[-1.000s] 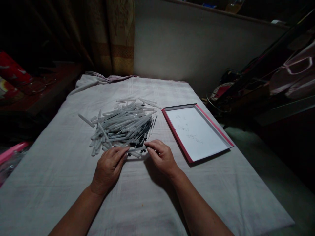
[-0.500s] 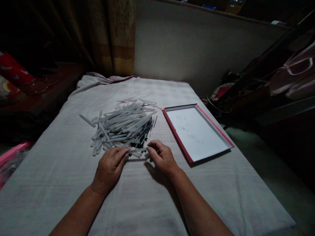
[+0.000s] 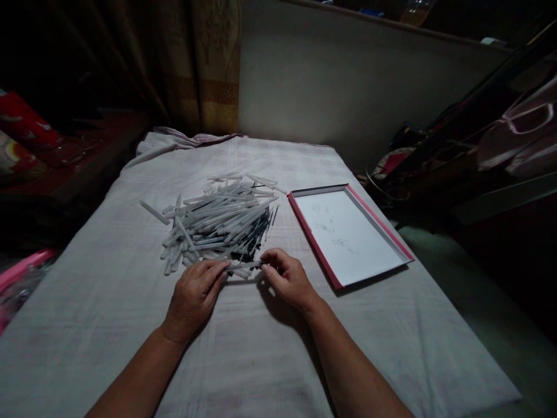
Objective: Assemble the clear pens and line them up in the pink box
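A heap of several pale grey pens [image 3: 217, 223] lies on a white cloth [image 3: 130, 325] spread over a table. One pen [image 3: 244, 266] sits crosswise at the heap's near edge, held at both ends. My left hand [image 3: 194, 296] pinches its left end with fingers closed. My right hand [image 3: 288, 277] pinches its right end, fingers curled. Both hands rest low over the cloth, just in front of the heap.
A shallow red-edged box lid [image 3: 348, 232] with a white inside lies to the right of the heap. A pink object [image 3: 21, 270] shows at the left edge. Bags [image 3: 513, 133] and clutter stand beyond the table's right side. A curtain [image 3: 209, 64] hangs behind.
Both hands stay on the same pen with barely any shift; the heap and the lid have not moved.
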Motion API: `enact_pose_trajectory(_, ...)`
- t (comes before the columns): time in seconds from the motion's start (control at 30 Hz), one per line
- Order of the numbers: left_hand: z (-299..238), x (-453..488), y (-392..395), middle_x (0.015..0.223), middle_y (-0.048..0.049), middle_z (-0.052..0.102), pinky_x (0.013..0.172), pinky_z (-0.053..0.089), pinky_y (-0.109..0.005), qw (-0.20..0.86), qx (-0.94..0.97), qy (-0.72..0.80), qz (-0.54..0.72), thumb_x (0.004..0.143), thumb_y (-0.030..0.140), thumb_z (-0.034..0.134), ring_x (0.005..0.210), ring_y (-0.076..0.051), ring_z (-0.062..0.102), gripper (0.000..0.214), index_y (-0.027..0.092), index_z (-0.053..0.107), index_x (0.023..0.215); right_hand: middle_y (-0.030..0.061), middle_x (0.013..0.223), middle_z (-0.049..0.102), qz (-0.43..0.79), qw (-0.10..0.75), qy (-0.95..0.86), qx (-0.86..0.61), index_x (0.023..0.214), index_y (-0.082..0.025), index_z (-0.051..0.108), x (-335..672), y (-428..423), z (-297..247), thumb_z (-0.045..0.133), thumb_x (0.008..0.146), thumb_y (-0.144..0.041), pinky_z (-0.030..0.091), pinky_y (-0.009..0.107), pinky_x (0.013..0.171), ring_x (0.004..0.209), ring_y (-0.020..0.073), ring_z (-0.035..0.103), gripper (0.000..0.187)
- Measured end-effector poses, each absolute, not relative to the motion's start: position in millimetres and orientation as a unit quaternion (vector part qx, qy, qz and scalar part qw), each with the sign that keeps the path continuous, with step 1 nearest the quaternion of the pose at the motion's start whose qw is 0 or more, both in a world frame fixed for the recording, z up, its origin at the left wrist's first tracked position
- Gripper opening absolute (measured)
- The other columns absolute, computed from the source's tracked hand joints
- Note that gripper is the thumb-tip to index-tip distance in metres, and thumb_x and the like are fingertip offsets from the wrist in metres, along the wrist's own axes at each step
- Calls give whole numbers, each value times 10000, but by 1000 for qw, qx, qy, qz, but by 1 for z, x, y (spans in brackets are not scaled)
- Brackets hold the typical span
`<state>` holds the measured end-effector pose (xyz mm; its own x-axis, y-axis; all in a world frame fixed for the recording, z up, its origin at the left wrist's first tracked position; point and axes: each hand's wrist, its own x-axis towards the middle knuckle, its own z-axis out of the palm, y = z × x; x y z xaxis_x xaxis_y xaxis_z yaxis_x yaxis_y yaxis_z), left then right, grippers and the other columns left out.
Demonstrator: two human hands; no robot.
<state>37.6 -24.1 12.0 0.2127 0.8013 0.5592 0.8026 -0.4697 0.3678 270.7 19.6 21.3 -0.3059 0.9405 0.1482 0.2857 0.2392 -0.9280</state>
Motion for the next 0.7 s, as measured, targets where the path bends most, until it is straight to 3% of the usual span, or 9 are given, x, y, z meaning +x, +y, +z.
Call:
enact_pose_trajectory(0.17,13,38,-24,969,-64,731,781,547,-321,-6,-777,-511,-367,981,266,537,865,-198,685,229,222,691,1144,0,706,627,423,370,-691,-454,839,-202,620,270,20,22,530,921,-341,455,235,579,630,133,576,185)
enact_pose_trajectory(0.33,14,39,-24,973,-64,727,788,538,-320,-9,-779,-512,-361,984,267,532,872,-199,679,233,219,682,1155,-3,768,647,439,378,-686,-440,999,-207,609,272,20,15,567,899,-316,475,244,594,639,136,591,154)
enact_pose_trajectory(0.5,13,38,-24,961,-66,722,778,533,-310,4,-781,-511,-360,985,262,536,865,-193,675,219,197,685,1131,-4,716,629,438,364,-689,-449,866,-211,594,272,20,15,528,927,-335,468,244,583,634,141,591,153)
enact_pose_trajectory(0.7,11,38,-24,949,-64,722,777,536,-310,18,-780,-507,-367,981,257,546,860,-193,677,209,197,684,1125,-4,750,644,437,371,-691,-441,963,-213,605,273,20,15,555,899,-301,487,241,611,676,145,613,120)
